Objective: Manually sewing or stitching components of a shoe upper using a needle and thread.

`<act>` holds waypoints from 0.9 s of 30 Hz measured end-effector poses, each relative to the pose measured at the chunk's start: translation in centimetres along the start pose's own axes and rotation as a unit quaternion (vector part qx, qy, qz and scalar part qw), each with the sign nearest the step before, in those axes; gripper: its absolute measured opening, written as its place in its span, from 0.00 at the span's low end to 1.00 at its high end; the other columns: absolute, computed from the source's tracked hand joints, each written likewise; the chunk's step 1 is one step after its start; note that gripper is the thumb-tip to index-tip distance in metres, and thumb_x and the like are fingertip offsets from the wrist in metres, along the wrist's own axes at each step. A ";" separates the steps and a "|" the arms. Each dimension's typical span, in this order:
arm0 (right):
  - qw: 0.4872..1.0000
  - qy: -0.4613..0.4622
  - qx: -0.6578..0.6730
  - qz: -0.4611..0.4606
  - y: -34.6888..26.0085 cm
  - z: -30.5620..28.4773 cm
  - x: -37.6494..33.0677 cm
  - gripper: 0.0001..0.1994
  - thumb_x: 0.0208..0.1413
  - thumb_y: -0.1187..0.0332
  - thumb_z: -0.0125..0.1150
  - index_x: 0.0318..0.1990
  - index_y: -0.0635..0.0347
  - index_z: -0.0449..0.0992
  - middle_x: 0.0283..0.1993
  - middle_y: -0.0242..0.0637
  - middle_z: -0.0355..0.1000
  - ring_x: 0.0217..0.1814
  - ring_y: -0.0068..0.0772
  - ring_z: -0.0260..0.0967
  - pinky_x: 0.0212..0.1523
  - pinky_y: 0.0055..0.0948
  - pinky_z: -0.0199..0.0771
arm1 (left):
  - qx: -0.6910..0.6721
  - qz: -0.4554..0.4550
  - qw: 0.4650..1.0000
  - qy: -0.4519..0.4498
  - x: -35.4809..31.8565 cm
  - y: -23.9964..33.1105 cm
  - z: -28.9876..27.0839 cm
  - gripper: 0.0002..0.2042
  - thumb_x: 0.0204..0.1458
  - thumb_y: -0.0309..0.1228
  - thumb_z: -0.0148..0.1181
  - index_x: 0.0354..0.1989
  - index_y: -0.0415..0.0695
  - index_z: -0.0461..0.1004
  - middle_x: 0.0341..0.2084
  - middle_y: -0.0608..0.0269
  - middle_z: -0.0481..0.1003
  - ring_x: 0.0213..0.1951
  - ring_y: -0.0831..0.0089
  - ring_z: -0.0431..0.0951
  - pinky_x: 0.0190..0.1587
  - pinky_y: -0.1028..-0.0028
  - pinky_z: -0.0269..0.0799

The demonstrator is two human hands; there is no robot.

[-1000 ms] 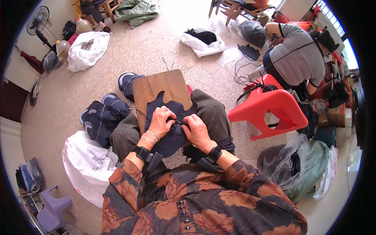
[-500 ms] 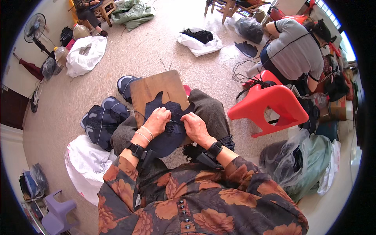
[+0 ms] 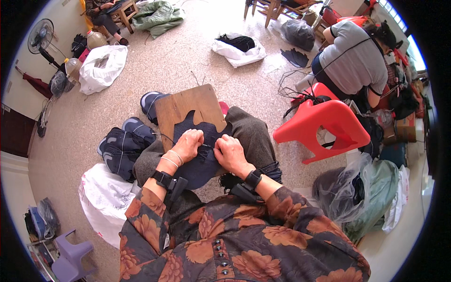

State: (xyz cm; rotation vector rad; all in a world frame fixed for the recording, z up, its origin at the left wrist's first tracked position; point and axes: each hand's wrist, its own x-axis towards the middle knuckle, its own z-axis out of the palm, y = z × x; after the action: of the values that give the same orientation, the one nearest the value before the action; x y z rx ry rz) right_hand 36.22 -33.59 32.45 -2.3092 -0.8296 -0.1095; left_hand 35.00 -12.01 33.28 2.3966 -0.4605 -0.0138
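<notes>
On the wooden board [image 3: 181,105] across my lap lies a dark navy, mesh-like fabric piece [image 3: 199,165] with a notched far edge. My left hand [image 3: 189,144] is closed over its left part, thumb and fingers pinched together. Close beside it, my right hand [image 3: 230,152] is pinched too, at the fabric's right side. A thin dark cord [image 3: 207,146] spans the small gap between my fingertips. Another stretch of dark cord runs out left of my left hand. My fingers hide where the cord meets the fabric.
Bundled navy pieces with grey curved patches [image 3: 120,148] and a white sack [image 3: 105,199] lie at my left. A red plastic stool [image 3: 324,131] stands at right, before a person in grey [image 3: 352,58]. Plastic bags [image 3: 345,188] lie near right. An open white bag [image 3: 242,56] holds black material.
My right hand has shifted slightly left, closer to my left hand. My left hand and the fabric stay almost in place.
</notes>
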 end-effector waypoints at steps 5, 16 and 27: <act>0.998 -0.042 0.027 0.024 0.1 0.0 0.6 0.06 0.51 0.69 0.65 0.30 0.59 0.74 0.32 0.43 0.69 0.40 0.50 0.72 0.42 0.45 0.70 | -0.008 -0.017 1.000 0.003 -0.2 -0.1 0.0 0.04 0.49 0.20 0.58 0.30 0.42 0.71 0.28 0.55 0.74 0.39 0.52 0.75 0.49 0.59 0.68; 0.997 -0.022 0.066 0.032 0.6 0.0 0.5 0.06 0.56 0.68 0.61 0.31 0.60 0.80 0.32 0.43 0.72 0.39 0.49 0.74 0.41 0.43 0.73 | 0.056 0.001 0.998 0.024 -0.7 0.8 0.1 0.03 0.50 0.26 0.62 0.32 0.46 0.80 0.28 0.61 0.74 0.38 0.58 0.76 0.53 0.60 0.65; 0.996 -0.029 0.083 0.036 0.8 -0.2 0.6 0.06 0.57 0.67 0.60 0.32 0.57 0.80 0.32 0.40 0.72 0.40 0.47 0.73 0.41 0.43 0.70 | 0.223 0.015 0.975 0.004 -1.3 2.0 0.4 0.08 0.54 0.27 0.58 0.39 0.51 0.80 0.32 0.62 0.75 0.43 0.61 0.78 0.61 0.53 0.62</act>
State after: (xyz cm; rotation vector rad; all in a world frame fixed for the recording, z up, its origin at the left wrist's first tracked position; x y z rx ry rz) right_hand 37.19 -33.84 32.32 -2.1913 -0.7542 0.0557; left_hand 33.11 -13.25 34.12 2.8264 -0.5414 0.1243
